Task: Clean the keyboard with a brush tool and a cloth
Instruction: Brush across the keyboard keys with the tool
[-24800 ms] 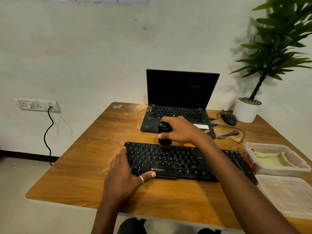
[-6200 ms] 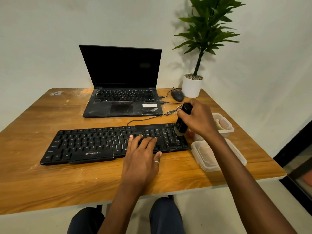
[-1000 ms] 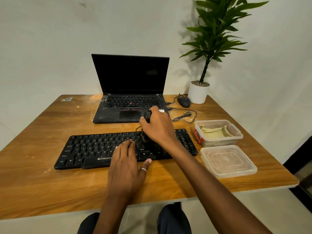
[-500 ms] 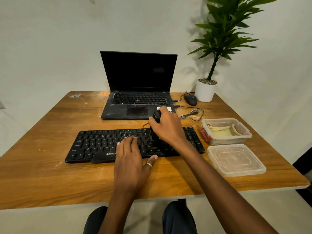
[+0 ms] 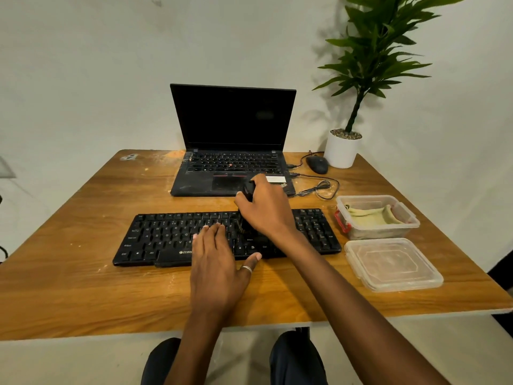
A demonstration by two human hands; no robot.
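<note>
A: Nearest thing?
B: Two knees (image 5: 297, 357) in dark trousers, under the front edge of the wooden surface (image 5: 83, 287).
A: Hands?
B: Left hand (image 5: 219, 262) lay flat, palm down. Fingers were straight on the middle keys of the black keyboard (image 5: 166, 237), thumb spread along its front edge, with a ring on the thumb. It gripped nothing.
A: Right?
B: Right hand (image 5: 266, 212) was curled round the black brush tool (image 5: 248, 188), just right of the left fingertips. The handle top stuck out above the knuckles. The bristle end pointed down at the keys, right of centre. Contact looked likely but was partly hidden by the hand.
A: Keyboard position?
B: Flat on the surface, long side towards the person, about central.
A: Cloth?
B: Pale yellow cloth (image 5: 372, 216) sat crumpled inside a clear plastic container (image 5: 408, 226) just right of the keyboard. Nobody touched it. The container's lid (image 5: 394, 262) lay separately in front of it.
A: Further back?
B: A looped cable (image 5: 319, 187), then an open laptop (image 5: 233, 120) with a dark screen behind the keyboard. A black mouse (image 5: 317, 164) was to its right, beside a white pot (image 5: 341, 151) with a green plant at the wall.
</note>
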